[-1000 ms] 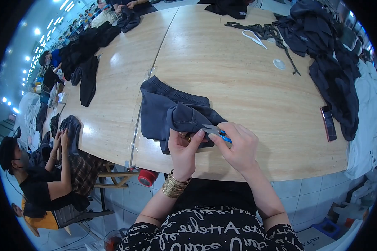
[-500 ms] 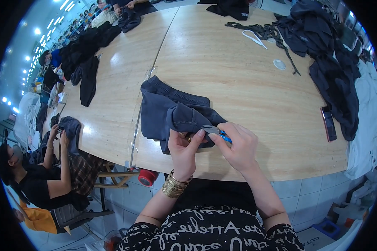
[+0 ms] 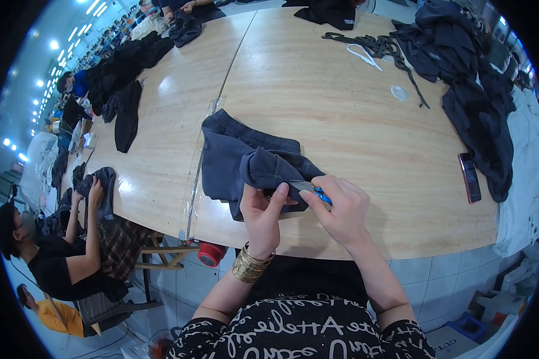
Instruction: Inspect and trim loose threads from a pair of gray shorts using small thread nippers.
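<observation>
"Head view first: what did the left hand (image 3: 263,212) have hold of?"

"It pinched a folded edge of the dark grey garment (image 3: 226,164), thumb lying on top of the cloth. Most of that garment lay on the wooden table (image 3: 341,119), toward eleven o'clock from the hand, with its gathered band (image 3: 263,139) along the far side."

"And the right hand (image 3: 342,206)?"

"Curled snugly around the blue-handled snips (image 3: 323,196). The blades pointed toward ten o'clock, at the cloth just beside the left thumb."

"Were those blades spread?"

"I couldn't tell. They were small and pale against the cloth, and whether they touched it was unclear too."

"What else was hidden?"

"The left fingers went mostly behind the fold, so only the thumb's side of that pinch showed well. The right hand covered much of the handles."

"Anything toward the rim?"

"A phone (image 3: 470,176) sat at three o'clock, just beside dark clothes (image 3: 434,48) heaped up past two o'clock. Between eight and nine, a seated person (image 3: 54,260) held up dark cloth (image 3: 105,188). At eleven, another person (image 3: 189,6) was cut off by the top edge."
</observation>
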Tool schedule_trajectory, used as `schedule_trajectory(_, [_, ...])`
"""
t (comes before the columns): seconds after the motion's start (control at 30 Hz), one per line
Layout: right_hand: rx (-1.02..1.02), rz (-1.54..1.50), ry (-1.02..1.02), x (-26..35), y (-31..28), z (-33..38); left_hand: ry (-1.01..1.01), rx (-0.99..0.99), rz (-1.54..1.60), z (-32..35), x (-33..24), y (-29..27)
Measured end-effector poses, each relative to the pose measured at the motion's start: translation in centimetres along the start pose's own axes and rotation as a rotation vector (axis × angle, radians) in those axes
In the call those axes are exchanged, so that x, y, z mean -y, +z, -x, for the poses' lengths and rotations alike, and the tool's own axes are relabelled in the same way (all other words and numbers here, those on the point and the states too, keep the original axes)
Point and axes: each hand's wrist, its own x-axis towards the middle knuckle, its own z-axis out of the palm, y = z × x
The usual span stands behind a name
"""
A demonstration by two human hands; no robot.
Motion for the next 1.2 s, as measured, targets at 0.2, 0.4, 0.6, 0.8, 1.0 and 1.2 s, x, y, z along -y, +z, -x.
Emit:
schedule_trajectory(0.2, [-0.011,0.009,-0.004,-0.05,0.06,0.08,-0.015,-0.016,-0.033,-0.07,-0.17,0.07])
schedule_trajectory(0.4, [-0.014,0.012,-0.007,0.00,0.08,0.07,-0.014,-0.004,-0.021,0.00,0.03,-0.14])
schedule_trajectory(0.6, [-0.011,0.014,-0.012,0.15,0.12,-0.09,-0.016,0.004,-0.026,0.05,-0.02,-0.14])
schedule_trajectory(0.8, [-0.013,0.005,-0.019,0.19,0.22,-0.15,-0.020,-0.001,-0.024,0.08,-0.01,-0.10])
schedule_trajectory(1.0, [-0.008,-0.002,-0.014,0.16,0.29,-0.12,-0.020,-0.007,-0.016,0.15,0.05,-0.10])
schedule_trajectory(1.2, [-0.023,-0.004,-0.015,0.21,0.34,-0.10,-0.024,-0.006,-0.012,0.17,-0.02,-0.06])
